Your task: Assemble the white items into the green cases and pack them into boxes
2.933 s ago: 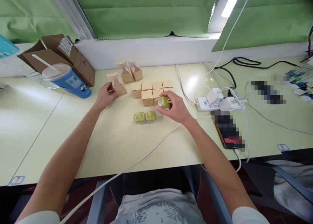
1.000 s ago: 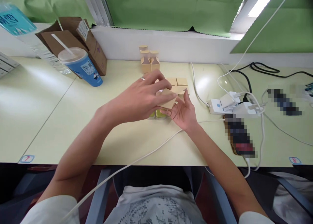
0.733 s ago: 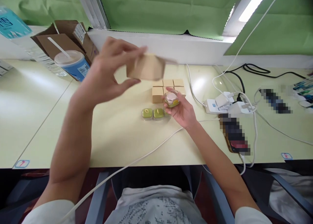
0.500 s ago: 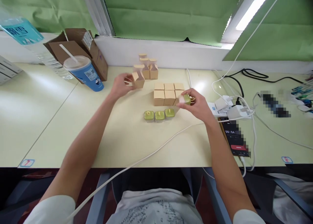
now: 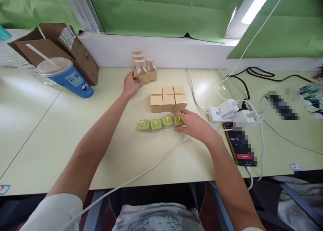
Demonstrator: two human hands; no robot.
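Observation:
At the back of the table, my left hand (image 5: 132,85) has its thumb and fingers curled at the left side of a small open-topped cardboard box (image 5: 142,77). That box stands upright against other open boxes (image 5: 152,73) near the wall. My right hand (image 5: 193,123) pinches a square green candle (image 5: 178,120) in a clear cup, at the right end of a row of similar green candles (image 5: 156,124). Several closed small boxes (image 5: 163,103) form a tight block just behind this row.
A blue drink cup (image 5: 73,79) with a straw leans before a large open carton (image 5: 85,59) at left. A white cable (image 5: 161,155) crosses the table in front. On the right are a power strip (image 5: 214,114), a phone (image 5: 237,142) and black cables (image 5: 262,73).
My right hand has lowered its candle to the row's right end. My left hand has moved its box back against the other open boxes. The camera view has shifted.

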